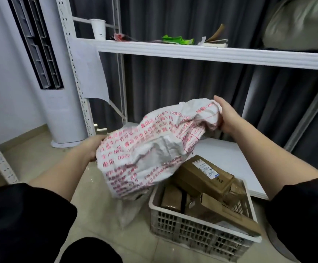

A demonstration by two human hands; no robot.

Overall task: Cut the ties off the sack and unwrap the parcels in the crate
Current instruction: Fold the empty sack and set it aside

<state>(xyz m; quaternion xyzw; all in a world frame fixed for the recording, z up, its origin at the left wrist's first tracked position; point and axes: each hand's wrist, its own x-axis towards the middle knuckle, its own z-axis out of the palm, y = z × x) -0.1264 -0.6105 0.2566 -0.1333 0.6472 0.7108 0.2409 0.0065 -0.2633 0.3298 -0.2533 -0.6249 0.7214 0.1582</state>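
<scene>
Both hands have a grip on the white sack [150, 149], which hangs crumpled between them above the floor. The left hand [91, 147] clutches the sack's lower left edge, its fingers tucked behind the cloth, so I cannot see how tightly they curl. The right hand [225, 116] is higher and farther back, with the thumb over the top and the fingers wrapped round the bunched far corner. From that corner the sack slopes down toward the left hand, red print all over the side facing me, and its loose bottom droops past the near left corner of the crate [201, 224].

That crate is a white slotted plastic one, standing on the tiled floor [101, 215] below and to the right of the sack. Brown cardboard parcels [205, 177] are heaped in it; the top one is tilted and bears a white label. Behind stands a white metal shelf [192, 51] holding a paper cup [98, 28], a green wrapper [177, 39] and a notebook [215, 42], with dark curtains [173, 82] at the back. A tall white air conditioner [59, 92] stands in the left corner.
</scene>
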